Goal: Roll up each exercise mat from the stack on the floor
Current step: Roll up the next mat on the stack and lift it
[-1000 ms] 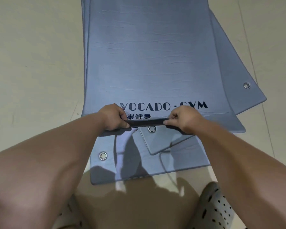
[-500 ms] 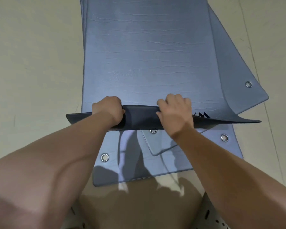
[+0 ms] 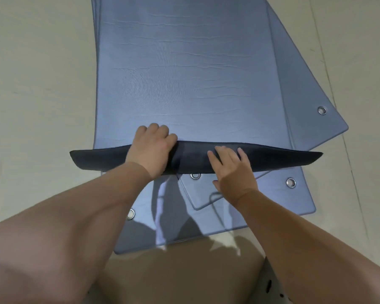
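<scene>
The top mat lies flat on the stack, blue-grey and faintly creased, running away from the person. Its near end is turned up and over, so the dark underside shows as a long low band across the mat's width, with both tips jutting past the mat's sides.

The left hand grips this turned-over end left of its middle, with the fingers curled over the far edge of the fold. The right hand lies just beside it to the right, fingers straight and spread, pressing flat on the dark band. It is not closed round anything.

Under the top mat sit the lower mats of the stack, fanned out of line. One mat sticks out to the right with a metal eyelet near its corner. Close to the person, a rounded corner pokes from under the fold, and the bottom sheet reaches nearest. Three more eyelets show here – one is just below the fold between the hands.

The stack rests on a pale floor. A perforated shoe shows at the lower right edge.
</scene>
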{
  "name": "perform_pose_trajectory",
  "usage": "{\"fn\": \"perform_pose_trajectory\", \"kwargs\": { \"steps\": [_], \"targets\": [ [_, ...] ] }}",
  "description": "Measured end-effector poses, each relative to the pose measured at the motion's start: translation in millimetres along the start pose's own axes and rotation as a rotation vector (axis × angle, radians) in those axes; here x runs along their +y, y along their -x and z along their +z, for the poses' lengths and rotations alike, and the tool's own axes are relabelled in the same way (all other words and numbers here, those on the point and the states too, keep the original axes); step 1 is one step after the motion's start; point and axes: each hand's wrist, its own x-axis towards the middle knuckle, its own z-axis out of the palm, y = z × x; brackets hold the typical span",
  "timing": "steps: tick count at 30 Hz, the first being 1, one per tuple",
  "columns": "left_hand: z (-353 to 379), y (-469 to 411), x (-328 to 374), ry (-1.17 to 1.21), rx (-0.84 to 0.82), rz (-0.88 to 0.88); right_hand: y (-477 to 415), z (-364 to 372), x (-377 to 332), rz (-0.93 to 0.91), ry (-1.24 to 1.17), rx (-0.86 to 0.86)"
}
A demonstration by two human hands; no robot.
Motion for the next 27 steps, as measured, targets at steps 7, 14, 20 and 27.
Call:
{"fn": "perform_pose_trajectory", "kwargs": {
  "steps": [7, 14, 20, 27],
  "targets": [
    [22, 35, 28, -0.045, -0.236, -0.043, -20, 18, 3, 0.042, -0.078, -0.039],
    [19, 8, 24, 0.081, -0.344, -0.156, -22, 7, 8, 0.077, -0.068, -0.187],
    [20, 1, 12, 0.118, -0.401, -0.15, -37, -15, 19, 0.105, -0.229, -0.314],
    [-11, 1, -24, 0.445, -0.621, -0.107, -65, -69, 24, -0.004, -0.373, -0.584]
  ]
}}
